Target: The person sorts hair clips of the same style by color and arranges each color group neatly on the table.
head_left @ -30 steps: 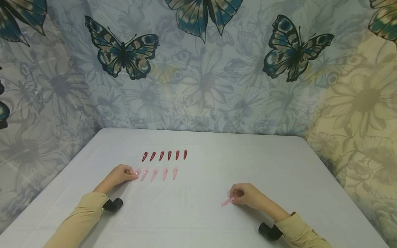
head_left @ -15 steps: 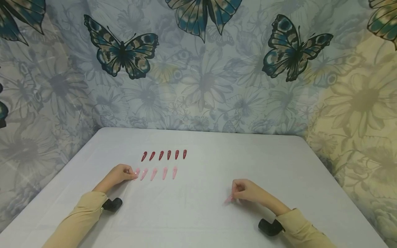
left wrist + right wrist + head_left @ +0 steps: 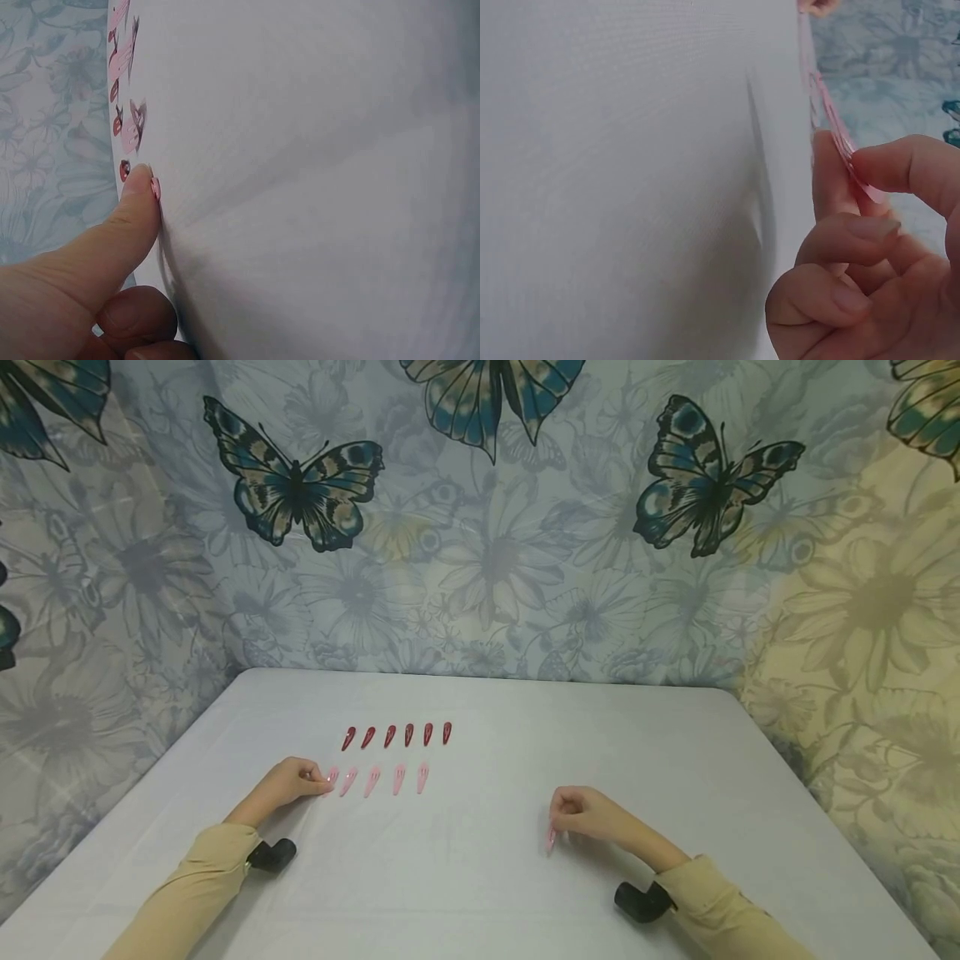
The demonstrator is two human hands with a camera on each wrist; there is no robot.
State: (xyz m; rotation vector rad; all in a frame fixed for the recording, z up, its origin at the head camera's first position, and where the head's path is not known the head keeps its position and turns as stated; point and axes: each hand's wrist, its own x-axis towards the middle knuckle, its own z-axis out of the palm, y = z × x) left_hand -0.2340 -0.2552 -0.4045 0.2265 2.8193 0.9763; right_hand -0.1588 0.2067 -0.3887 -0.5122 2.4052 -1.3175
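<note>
In the head view, my left hand [image 3: 288, 782] is at the left end of a row of pink snap hair clips [image 3: 372, 782] lying on the white table. Its thumb and finger pinch the end clip [image 3: 332, 779], and the left wrist view has the thumb tip against that pink clip [image 3: 155, 187]. Over the right half of the table, my right hand [image 3: 592, 814] pinches another pink snap hair clip [image 3: 840, 139] between thumb and fingertips. That clip's free end points down toward the cloth in the head view. The other right fingers are curled into the palm.
Behind the pink row lies a row of several dark red snap hair clips [image 3: 408, 735]. A white cloth covers the table [image 3: 480, 877], backed by butterfly-patterned fabric [image 3: 495, 568]. Black wrist devices [image 3: 273, 855] sit below both forearms.
My right hand has lifted slightly and shifted a little left, turning its pink hair clip from slanting sideways to hanging nearly straight down. The left hand stays still on the end clip.
</note>
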